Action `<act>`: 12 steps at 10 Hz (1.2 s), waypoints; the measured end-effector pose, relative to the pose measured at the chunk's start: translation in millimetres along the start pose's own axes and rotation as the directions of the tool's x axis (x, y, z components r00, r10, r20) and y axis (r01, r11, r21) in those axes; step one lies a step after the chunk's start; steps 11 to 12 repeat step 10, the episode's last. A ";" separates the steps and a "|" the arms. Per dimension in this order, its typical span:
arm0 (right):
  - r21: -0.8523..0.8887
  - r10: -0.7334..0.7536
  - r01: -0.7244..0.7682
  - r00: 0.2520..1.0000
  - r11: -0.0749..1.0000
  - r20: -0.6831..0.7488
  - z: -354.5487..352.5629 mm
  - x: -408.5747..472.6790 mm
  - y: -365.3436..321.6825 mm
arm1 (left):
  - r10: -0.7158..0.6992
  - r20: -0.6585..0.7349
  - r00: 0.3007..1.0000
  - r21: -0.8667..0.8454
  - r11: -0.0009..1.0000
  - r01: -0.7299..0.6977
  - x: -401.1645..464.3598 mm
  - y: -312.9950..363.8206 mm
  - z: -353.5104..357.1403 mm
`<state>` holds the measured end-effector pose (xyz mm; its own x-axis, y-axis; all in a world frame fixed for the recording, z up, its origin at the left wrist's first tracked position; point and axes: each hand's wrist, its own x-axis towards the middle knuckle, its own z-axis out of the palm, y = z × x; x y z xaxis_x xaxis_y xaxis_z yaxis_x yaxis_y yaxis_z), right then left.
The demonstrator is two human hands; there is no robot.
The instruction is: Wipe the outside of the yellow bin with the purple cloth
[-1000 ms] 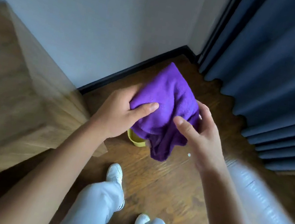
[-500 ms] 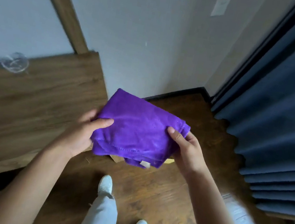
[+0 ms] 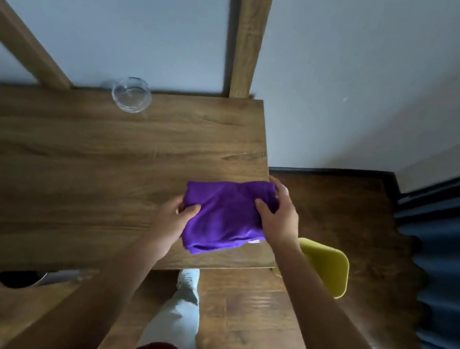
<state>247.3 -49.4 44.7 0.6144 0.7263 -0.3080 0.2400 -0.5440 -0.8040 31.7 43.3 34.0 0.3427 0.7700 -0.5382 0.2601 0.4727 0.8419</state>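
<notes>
The folded purple cloth (image 3: 225,214) lies over the right corner of the wooden table (image 3: 74,154). My left hand (image 3: 174,219) grips its left edge, thumb on top. On the cloth's right end my right hand (image 3: 278,213) holds it, fingers curled over the far corner. The yellow bin (image 3: 326,266) stands on the floor just right of the table corner, below my right forearm, which hides part of it.
A clear glass bowl (image 3: 131,94) sits at the back of the table by the wall. A dark round object (image 3: 22,278) shows under the table edge at the left. Blue curtains (image 3: 455,273) hang on the right. My legs and white shoes stand on the wood floor (image 3: 353,213).
The view has swung left and up, so the table now fills the left. Both hands carried the folded cloth from above the floor onto the table corner. The yellow bin has come into view.
</notes>
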 end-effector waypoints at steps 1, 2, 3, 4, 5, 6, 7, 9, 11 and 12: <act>-0.176 0.001 0.007 0.999 0.984 0.046 33.6 24.4 1.2 | 0.055 -0.075 0.996 0.196 0.980 -0.039 30.9 -14.8 -14.5; -0.293 -0.013 0.037 0.996 0.955 0.085 53.6 34.6 12.3 | 0.074 -0.124 0.989 0.347 0.937 -0.027 50.9 -27.0 -17.2; -0.357 -0.040 0.076 0.993 0.931 0.107 61.5 38.6 17.3 | 0.142 -0.111 0.984 0.522 0.851 -0.064 49.2 -24.0 -12.0; -0.564 -0.087 0.187 0.976 0.804 0.200 65.5 34.8 21.4 | 0.321 -0.023 0.947 0.797 0.577 -0.177 50.3 -31.5 -13.2; -0.697 -0.046 0.277 0.943 0.662 0.331 63.3 37.4 22.4 | 0.259 0.057 0.964 0.945 0.298 -0.136 52.9 -36.4 -15.9; -0.725 0.008 0.326 0.910 0.607 0.415 57.9 47.9 12.3 | 0.199 0.066 0.978 0.970 0.216 -0.109 50.9 -32.7 -14.3; -0.719 0.057 0.354 0.876 0.598 0.479 47.0 57.3 -2.9 | 0.156 0.073 0.985 0.969 0.223 -0.107 47.4 -19.3 -13.4; -0.705 0.097 0.321 0.870 0.632 0.483 16.3 55.2 -13.8 | 0.196 -0.005 0.981 0.964 0.262 -0.047 23.4 -23.5 -11.4; -0.668 0.173 0.128 0.914 0.733 0.366 -8.6 19.8 3.5 | 0.283 -0.088 0.955 0.900 0.433 -0.045 -11.0 -66.3 -14.4; -0.668 0.173 0.128 0.914 0.733 0.366 -8.6 19.8 3.5 | 0.283 -0.088 0.955 0.900 0.433 -0.045 -11.0 -66.3 -14.4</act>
